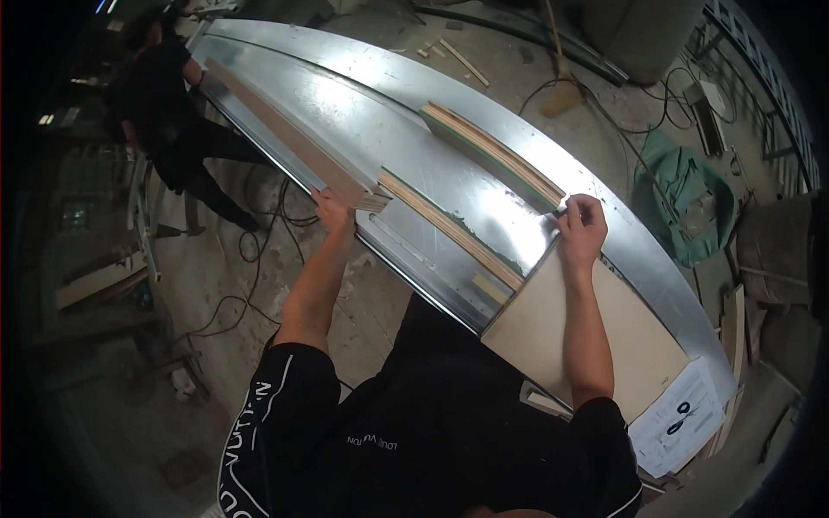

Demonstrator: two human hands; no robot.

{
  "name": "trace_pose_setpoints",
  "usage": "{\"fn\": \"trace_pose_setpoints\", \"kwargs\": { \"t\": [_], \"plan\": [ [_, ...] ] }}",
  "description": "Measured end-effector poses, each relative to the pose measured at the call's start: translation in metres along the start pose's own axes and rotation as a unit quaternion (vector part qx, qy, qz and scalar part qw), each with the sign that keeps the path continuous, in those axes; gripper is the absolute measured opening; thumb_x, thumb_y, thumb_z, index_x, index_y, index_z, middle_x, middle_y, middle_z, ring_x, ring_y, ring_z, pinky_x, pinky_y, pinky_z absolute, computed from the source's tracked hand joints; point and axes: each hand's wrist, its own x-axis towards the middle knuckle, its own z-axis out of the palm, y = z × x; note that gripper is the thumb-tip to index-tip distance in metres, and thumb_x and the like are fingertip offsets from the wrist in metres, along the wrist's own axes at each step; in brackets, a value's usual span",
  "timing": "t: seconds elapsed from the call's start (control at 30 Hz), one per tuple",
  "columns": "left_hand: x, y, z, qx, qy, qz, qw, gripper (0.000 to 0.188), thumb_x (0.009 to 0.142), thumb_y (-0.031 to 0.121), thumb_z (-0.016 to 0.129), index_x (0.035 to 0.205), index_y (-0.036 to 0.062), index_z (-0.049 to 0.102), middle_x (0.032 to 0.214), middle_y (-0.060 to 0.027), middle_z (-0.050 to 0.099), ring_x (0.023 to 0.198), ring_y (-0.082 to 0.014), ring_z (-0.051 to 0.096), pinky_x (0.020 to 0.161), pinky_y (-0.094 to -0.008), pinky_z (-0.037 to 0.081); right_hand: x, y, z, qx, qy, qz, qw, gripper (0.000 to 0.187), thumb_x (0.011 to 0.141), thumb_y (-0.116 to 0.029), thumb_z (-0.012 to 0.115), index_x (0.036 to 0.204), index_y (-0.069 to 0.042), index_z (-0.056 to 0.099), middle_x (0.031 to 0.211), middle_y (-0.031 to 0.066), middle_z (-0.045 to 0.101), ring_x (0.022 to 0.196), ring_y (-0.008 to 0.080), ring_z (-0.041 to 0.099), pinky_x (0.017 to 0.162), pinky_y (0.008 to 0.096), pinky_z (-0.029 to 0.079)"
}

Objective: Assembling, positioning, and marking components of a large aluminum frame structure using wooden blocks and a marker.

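Note:
My left hand (332, 210) is closed around the near end of a long brown board (289, 134) along the left edge of the metal table (363, 95). The fingers of my right hand (583, 223) are pinched together near the end of a stack of plywood strips (496, 155); what they hold, if anything, is too small to make out. Another stack of strips (449, 226) lies between my hands. Under my right forearm is a pale flat panel (535, 324), its upper edge by the ends of both stacks.
A person in black (168, 95) stands at the far left, a hand by the board's far end. Printed paper (669, 440) with a small black tool (680, 419) lies at the panel's lower right. Green cloth (682, 203), a broom (563, 95) and cables (281, 216) are on the floor.

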Motion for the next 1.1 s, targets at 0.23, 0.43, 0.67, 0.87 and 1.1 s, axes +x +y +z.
{"fn": "trace_pose_setpoints", "kwargs": {
  "t": [0.23, 0.43, 0.67, 0.87, 1.1],
  "plan": [
    [-0.013, 0.036, -0.006, 0.079, -0.003, -0.122, 0.989, 0.058, 0.086, 0.045, 0.031, 0.139, 0.0215, 0.022, 0.111, -0.0259, 0.051, 0.101, -0.0424, 0.05, 0.087, -0.0495, 0.037, -0.006, -0.007, -0.002, 0.035, 0.0, 0.025, 0.999, 0.008, 0.085, 0.0, 0.054, 0.093, -0.002, 0.051, 0.077, 0.0001, 0.049, 0.059, 0.003, 0.042, 0.047, 0.0148, 0.035],
    [-0.013, 0.032, -0.003, 0.084, 0.012, -0.146, 0.986, 0.058, 0.085, 0.049, 0.03, 0.138, 0.028, 0.023, 0.112, -0.0254, 0.049, 0.102, -0.0427, 0.05, 0.088, -0.0506, 0.037, -0.008, -0.002, -0.006, 0.048, -0.009, 0.01, 0.999, 0.012, 0.084, 0.002, 0.055, 0.095, -0.001, 0.051, 0.077, 0.0017, 0.049, 0.059, 0.0044, 0.044, 0.046, 0.0157, 0.037],
    [-0.019, 0.052, -0.004, 0.094, 0.031, -0.187, 0.977, 0.057, 0.084, 0.049, 0.032, 0.137, 0.0306, 0.026, 0.114, -0.0243, 0.047, 0.102, -0.0419, 0.051, 0.089, -0.0501, 0.037, -0.009, -0.003, -0.002, 0.046, -0.013, 0.008, 0.999, 0.015, 0.084, 0.002, 0.055, 0.097, -0.001, 0.051, 0.079, 0.0007, 0.048, 0.062, 0.0043, 0.043, 0.046, 0.0152, 0.036],
    [-0.016, 0.054, -0.004, 0.096, 0.032, -0.194, 0.976, 0.055, 0.084, 0.048, 0.032, 0.137, 0.0313, 0.027, 0.114, -0.0236, 0.047, 0.101, -0.0413, 0.052, 0.089, -0.0505, 0.037, -0.008, -0.007, 0.001, 0.041, -0.017, 0.018, 0.999, 0.018, 0.082, 0.004, 0.055, 0.099, -0.001, 0.05, 0.075, 0.0015, 0.048, 0.059, 0.0043, 0.043, 0.044, 0.0152, 0.034],
    [-0.014, 0.048, -0.002, 0.099, 0.052, -0.212, 0.971, 0.056, 0.084, 0.048, 0.034, 0.137, 0.032, 0.026, 0.113, -0.0229, 0.048, 0.098, -0.0407, 0.054, 0.086, -0.0508, 0.038, -0.01, -0.004, 0.001, 0.018, -0.038, 0.024, 0.999, 0.027, 0.08, 0.006, 0.055, 0.105, -0.001, 0.049, 0.076, 0.0014, 0.045, 0.06, 0.0046, 0.042, 0.044, 0.0153, 0.035]
  ]
}}
